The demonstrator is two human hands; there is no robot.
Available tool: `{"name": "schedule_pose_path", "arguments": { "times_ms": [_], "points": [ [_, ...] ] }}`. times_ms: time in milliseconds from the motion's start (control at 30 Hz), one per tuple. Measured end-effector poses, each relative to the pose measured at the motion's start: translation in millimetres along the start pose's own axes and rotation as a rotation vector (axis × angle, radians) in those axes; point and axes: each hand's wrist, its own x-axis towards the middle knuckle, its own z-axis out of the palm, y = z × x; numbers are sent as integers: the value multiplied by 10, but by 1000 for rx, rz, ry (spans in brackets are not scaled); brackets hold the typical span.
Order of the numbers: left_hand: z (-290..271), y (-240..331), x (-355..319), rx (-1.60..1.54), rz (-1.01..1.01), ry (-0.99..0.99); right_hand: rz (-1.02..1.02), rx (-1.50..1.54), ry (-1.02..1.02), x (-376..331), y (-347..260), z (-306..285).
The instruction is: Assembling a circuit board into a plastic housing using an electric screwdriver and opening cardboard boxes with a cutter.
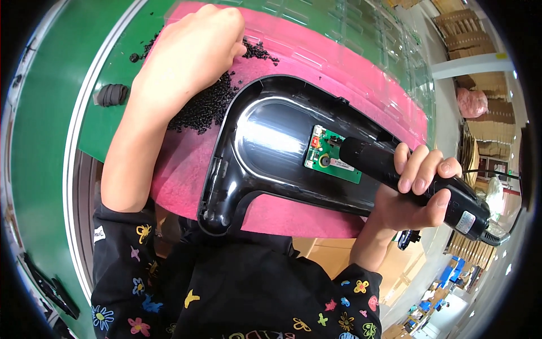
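Observation:
My right hand (415, 195) is wrapped round a black electric screwdriver (370, 161). The tool's tip end points at a green circuit board (341, 173), and from here I cannot tell whether the bit touches it. That board sits inside a glossy black plastic housing (265, 138), which lies hollow side up with a curved arm at its near left. At the far left, my left hand (209, 42) is over a heap of small black screws (206, 107). Its fingers are curled together, and anything between them is hidden.
Under the housing lies a pink mat (288, 217) on a green tabletop (101, 127). Clear plastic trays (361, 73) stand beyond it. A dark ribbed roll (112, 95) is at the left. A cardboard box (327, 254) stands below the mat's near edge. A cable leaves the screwdriver's rear.

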Motion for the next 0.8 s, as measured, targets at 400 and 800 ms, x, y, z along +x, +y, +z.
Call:
{"name": "schedule_pose_path", "arguments": {
  "times_ms": [400,800],
  "points": [
    [8,21,24,-87,55,60,197,-138,-172,327,89,203],
    [-83,155,43,-336,112,89,172,-48,-187,330,131,191]
  ]
}}
